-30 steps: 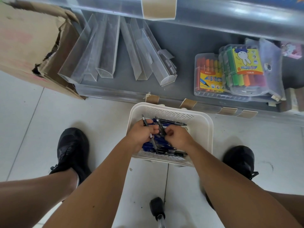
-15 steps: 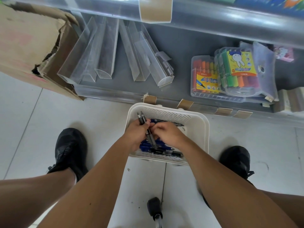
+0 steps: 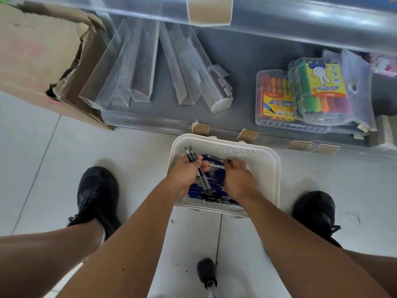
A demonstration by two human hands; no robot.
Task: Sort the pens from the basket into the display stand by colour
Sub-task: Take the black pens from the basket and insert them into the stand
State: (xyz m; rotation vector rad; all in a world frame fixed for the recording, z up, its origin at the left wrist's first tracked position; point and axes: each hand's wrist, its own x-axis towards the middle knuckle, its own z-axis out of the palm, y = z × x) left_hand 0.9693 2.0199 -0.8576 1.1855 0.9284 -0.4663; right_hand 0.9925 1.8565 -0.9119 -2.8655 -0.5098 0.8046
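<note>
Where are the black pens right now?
Head view, centre: the black pens are gripped in the left hand, over the left part of the white basket, above the blue pens and beside the right hand.

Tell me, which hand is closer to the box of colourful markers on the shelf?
Right. The right hand reaches into the white basket, below-left of the marker box. The left hand, gripping black pens, sits farther left.

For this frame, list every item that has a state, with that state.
left hand: grips two black pens
right hand: fingers down among the blue pens
basket: upright, holds pens
cardboard box: torn open
marker cases: closed, stacked
</note>
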